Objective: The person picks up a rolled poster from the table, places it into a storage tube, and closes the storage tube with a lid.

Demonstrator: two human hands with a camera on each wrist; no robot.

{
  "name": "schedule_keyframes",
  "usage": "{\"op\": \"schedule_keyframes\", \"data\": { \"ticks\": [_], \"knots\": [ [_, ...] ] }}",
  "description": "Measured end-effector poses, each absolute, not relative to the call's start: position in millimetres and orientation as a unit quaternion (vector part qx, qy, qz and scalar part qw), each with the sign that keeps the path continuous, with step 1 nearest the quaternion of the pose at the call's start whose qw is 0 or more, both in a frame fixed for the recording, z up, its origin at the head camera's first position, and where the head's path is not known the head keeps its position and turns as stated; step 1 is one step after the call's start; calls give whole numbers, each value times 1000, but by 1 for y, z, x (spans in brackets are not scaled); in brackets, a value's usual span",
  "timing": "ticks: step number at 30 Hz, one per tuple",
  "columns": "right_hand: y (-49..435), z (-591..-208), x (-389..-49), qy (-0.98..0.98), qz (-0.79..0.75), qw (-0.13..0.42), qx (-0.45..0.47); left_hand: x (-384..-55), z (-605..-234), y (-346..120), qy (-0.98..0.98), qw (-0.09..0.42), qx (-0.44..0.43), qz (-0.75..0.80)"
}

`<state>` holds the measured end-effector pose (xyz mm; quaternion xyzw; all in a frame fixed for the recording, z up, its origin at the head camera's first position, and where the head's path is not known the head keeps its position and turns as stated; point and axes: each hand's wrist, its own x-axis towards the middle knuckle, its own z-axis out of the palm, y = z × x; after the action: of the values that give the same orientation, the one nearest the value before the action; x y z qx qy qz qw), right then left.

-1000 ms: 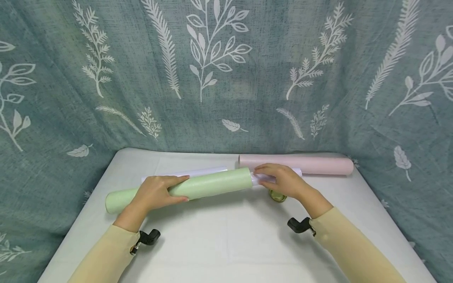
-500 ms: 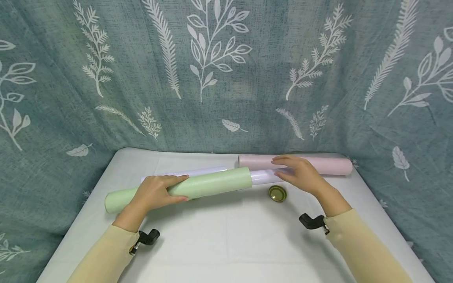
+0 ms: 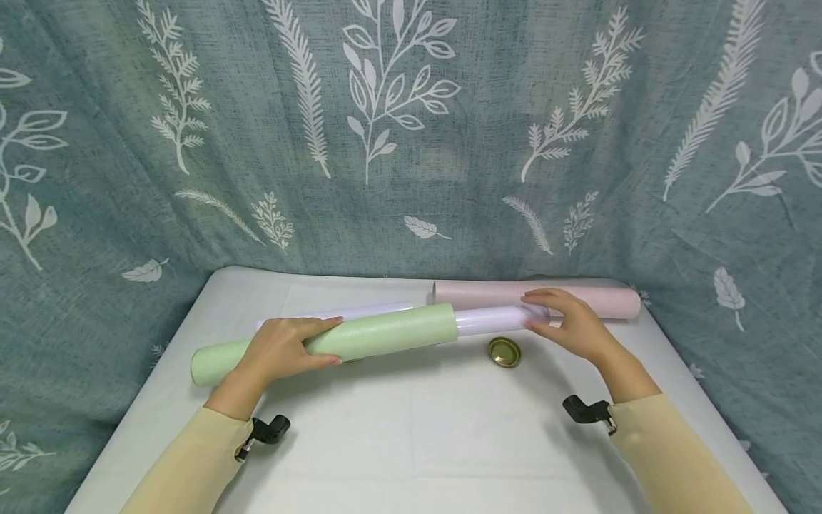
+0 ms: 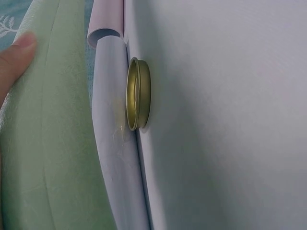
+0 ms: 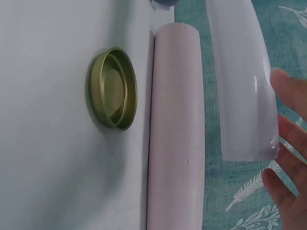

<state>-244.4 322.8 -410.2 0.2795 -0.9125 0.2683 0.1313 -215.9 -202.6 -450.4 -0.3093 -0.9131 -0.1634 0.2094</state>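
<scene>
My left hand (image 3: 282, 350) grips a pale green cardboard tube (image 3: 385, 334) from above, holding it tilted over the table, right end higher. A lavender-white roll (image 3: 491, 320), apparently paper in clear plastic, sticks out of the tube's right end. My right hand (image 3: 571, 328) is at the roll's free end, thumb and fingers spread. In the right wrist view its thumb (image 5: 288, 91) and fingers lie along the roll's edge near the end. A gold metal lid (image 3: 504, 352) lies hollow side up on the table below the roll.
A pink tube (image 3: 597, 301) lies along the table's back edge, its open end facing left. Another lavender-white roll (image 3: 379, 310) lies behind the green tube. A second gold lid (image 4: 139, 94) sits beside that roll. A patterned teal curtain (image 3: 424, 200) hangs behind the white table (image 3: 411, 435).
My right hand has slid rightward along the protruding roll, from near the green tube's mouth to the roll's free end. The left hand and green tube have stayed in place.
</scene>
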Motion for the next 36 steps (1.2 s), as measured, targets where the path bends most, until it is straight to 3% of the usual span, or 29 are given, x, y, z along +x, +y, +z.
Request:
{"op": "schedule_keyframes", "data": {
  "ticks": [8,36],
  "knots": [
    [331,-419,-245,-916,278,99,270,-215,-449,-202,-912,209,-313,-162],
    [294,-422,-246,-880,357,82,304,-218,-447,-195,-911,210,-320,-153]
  ]
}}
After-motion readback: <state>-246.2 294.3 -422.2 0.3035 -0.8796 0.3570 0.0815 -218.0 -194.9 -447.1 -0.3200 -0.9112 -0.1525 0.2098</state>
